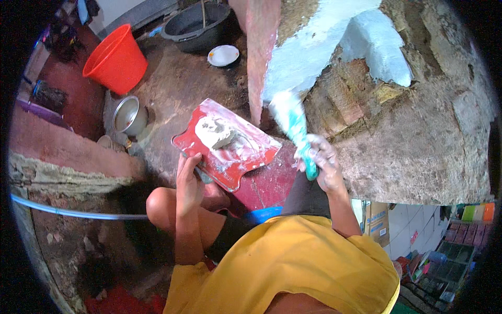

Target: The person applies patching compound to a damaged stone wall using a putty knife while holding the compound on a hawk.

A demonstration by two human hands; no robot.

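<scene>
My left hand (189,182) grips the near left edge of a red plastic board (226,177), its thumb on top. On the board sits a lump of white putty (215,133), with thin smears spread around it. My right hand (325,165), dusted white, is closed round the green handle of a putty knife (299,130). White paste coats the knife's blade, which is blurred and points at the lower edge of a pale bluish-white coating (308,47) on the wall. Whether the blade touches the wall I cannot tell. Below that coating, rough brown masonry (345,91) is exposed.
A red bucket (117,60), a metal pot (129,116), a black basin (196,26) and a white bowl (223,55) stand on the worn floor at the far left. A pale hose (78,212) runs along the left. Boxes and shelved goods (455,256) lie at right.
</scene>
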